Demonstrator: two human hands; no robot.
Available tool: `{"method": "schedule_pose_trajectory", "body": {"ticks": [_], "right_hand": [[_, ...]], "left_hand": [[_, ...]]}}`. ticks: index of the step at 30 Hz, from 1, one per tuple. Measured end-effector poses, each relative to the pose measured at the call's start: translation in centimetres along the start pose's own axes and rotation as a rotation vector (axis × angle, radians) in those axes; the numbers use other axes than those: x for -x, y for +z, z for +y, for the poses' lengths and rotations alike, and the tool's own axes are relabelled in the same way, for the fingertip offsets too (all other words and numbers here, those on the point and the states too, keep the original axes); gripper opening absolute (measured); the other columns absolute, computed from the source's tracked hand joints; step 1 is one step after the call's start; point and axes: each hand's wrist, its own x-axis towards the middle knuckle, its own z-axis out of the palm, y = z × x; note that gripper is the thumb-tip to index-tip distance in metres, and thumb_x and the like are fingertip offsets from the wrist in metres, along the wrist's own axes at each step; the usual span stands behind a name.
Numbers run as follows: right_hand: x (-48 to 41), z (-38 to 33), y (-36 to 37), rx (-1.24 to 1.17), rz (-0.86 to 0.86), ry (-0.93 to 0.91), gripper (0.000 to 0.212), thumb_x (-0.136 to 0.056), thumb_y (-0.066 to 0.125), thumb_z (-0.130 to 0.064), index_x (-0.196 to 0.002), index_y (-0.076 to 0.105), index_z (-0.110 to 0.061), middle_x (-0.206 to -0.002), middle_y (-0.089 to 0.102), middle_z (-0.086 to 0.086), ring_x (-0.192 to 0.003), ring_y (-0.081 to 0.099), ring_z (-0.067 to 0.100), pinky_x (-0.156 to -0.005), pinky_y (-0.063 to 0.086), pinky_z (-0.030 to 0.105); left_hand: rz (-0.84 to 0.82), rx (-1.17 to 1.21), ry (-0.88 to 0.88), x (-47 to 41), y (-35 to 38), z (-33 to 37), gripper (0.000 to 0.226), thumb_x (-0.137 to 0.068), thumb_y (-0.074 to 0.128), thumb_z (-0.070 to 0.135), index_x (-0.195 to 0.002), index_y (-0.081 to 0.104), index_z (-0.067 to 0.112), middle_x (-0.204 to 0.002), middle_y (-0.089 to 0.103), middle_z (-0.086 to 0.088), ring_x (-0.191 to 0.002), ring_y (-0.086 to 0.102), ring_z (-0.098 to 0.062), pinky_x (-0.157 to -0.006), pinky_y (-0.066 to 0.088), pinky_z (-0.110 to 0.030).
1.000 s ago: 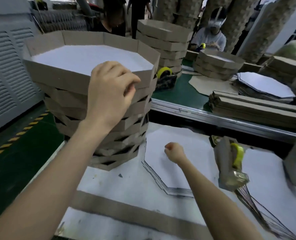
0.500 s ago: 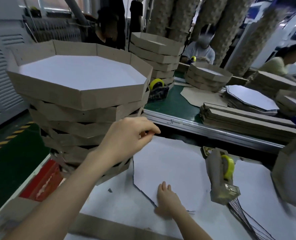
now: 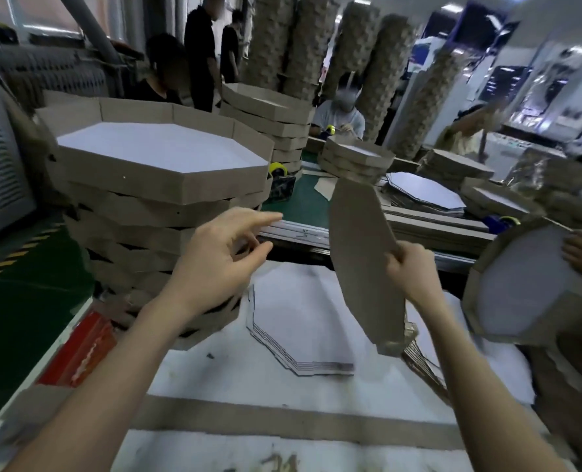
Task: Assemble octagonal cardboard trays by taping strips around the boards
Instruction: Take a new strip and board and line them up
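A: Board [image 3: 361, 267] just lifted off the pile [image 3: 299, 321]?
B: Yes. Half a second ago the right hand [image 3: 412, 272] lay flat on the pile. Now its fingers grip one edge, and the board stands on end at one o'clock of it
A: Left hand [image 3: 221, 264]?
B: It has left the tray stack [image 3: 160, 199] at nine o'clock and reaches over, fingers open. A new tray is starting, I'd say

Left: tall tray stack [image 3: 153, 212] blocks the far-left tabletop [image 3: 235, 386]. Centre: open gap between stack and raised board [image 3: 361, 260], above low board pile [image 3: 303, 321]. Right: tilted tray [image 3: 527, 287] closes passage.
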Motion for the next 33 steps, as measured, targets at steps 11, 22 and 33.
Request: {"method": "schedule_pose_trajectory", "body": {"ticks": [11,22,33], "right_hand": [[12.7,-8.9,-8.2,0.230,-0.545,-0.578,0.026,-0.098,0.055,-0.024,-0.079,0.063,-0.009,-0.064,0.061,-0.001,-0.059,0.056,0.010,-0.066,0.040,0.012],[16.9,-12.7,-2.9,0.123,-0.837,-0.805,0.021,-0.100,0.053,-0.023,-0.097,0.070,-0.011,-0.067,0.057,-0.005,-0.056,0.050,0.010,-0.067,0.049,0.026],[10.1,-6.4,7.7,-0.142,-0.832,-0.328,0.031,-0.099,0.052,-0.029,-0.090,0.071,-0.006,-0.089,0.075,0.007,-0.071,0.069,0.013,-0.070,0.058,0.032]], "left_hand": [[-0.402,-0.201,0.071,3.6,-2.3,3.5,0.104,-0.065,0.071,0.066,-0.149,0.012,0.052,-0.152,0.017,0.034,-0.141,0.017,0.009,-0.116,0.029,-0.043],[-1.008,-0.008,-0.191,8.6,-4.0,2.5,0.027,-0.093,0.064,0.023,-0.116,0.070,0.037,-0.101,0.072,0.020,-0.092,0.065,0.002,-0.086,0.052,-0.028],[-1.150,0.062,-0.309,8.4,-4.3,2.6,0.026,-0.086,0.071,0.025,-0.105,0.074,0.042,-0.095,0.075,0.003,-0.085,0.065,-0.034,-0.077,0.052,-0.049]]}}
